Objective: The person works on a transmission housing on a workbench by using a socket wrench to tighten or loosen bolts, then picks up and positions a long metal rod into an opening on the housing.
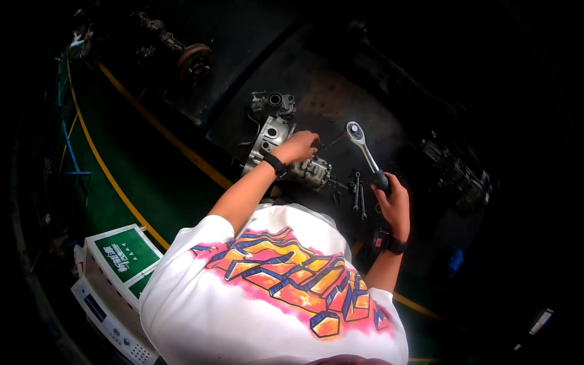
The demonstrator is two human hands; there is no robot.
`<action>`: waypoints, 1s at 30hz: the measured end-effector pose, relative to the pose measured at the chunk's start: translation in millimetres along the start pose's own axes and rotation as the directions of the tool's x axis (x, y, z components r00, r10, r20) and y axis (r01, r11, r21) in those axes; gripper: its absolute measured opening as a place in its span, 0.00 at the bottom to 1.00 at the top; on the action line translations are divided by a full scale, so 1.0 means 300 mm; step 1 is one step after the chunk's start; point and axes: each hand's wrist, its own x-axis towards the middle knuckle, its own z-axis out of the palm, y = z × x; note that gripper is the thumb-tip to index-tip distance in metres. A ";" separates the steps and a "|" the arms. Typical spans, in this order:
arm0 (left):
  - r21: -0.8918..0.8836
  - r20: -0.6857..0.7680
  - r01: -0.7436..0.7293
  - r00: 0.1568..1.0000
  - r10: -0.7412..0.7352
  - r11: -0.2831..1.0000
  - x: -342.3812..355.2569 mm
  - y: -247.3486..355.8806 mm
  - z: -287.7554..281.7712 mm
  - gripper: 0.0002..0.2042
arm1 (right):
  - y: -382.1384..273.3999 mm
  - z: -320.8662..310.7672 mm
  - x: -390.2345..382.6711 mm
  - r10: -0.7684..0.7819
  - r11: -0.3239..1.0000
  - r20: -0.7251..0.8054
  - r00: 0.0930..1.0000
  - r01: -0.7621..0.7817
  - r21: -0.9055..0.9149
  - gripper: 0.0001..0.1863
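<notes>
My left hand [298, 146] reaches over a silver metal gearbox housing [271, 131] on the dark work surface, its fingers curled; what they hold, if anything, is hidden. A slim metal piece [333, 141] shows just right of these fingertips. My right hand [392, 204] grips the dark handle of a long chrome ratchet wrench [359, 140], its head raised toward the middle. Behind the housing sits a smaller metal casting [272, 103] with a round opening. Several combination spanners [359, 198] and small loose parts [338, 196] lie right of the housing.
A rusty hub on an axle [193, 61] is at the upper left; another dark assembly [462, 176] is at the right. A green floor [115, 170] with yellow lines runs along the left, beside a blue rail [70, 152]. A white-and-green instrument case [121, 258] stands at the lower left.
</notes>
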 end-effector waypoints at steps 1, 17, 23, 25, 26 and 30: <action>-0.002 0.011 0.004 1.000 -0.004 1.000 0.001 0.002 0.032 0.15 | 0.051 -0.010 -0.085 0.057 0.990 -0.039 0.998 -0.052 0.133 0.18; 0.295 0.436 0.136 0.862 -0.260 0.946 0.265 -0.169 0.309 0.12 | 0.156 0.168 -0.574 0.499 0.866 -0.282 0.819 -0.483 0.129 0.21; 0.498 0.454 0.078 0.825 -0.337 0.863 0.267 -0.158 0.320 0.15 | 0.133 0.209 -0.613 0.560 0.829 -0.289 0.776 -0.522 0.204 0.21; 0.519 0.461 0.082 0.811 -0.359 0.851 0.260 -0.152 0.337 0.15 | 0.141 0.212 -0.611 0.540 0.841 -0.286 0.791 -0.508 0.183 0.22; 0.520 0.463 0.063 0.817 -0.343 0.852 0.252 -0.159 0.335 0.16 | 0.144 0.209 -0.608 0.547 0.837 -0.285 0.787 -0.514 0.187 0.22; 0.475 0.428 0.119 0.834 -0.347 0.872 0.237 -0.104 0.264 0.18 | 0.131 0.206 -0.592 0.547 0.837 -0.292 0.784 -0.518 0.178 0.22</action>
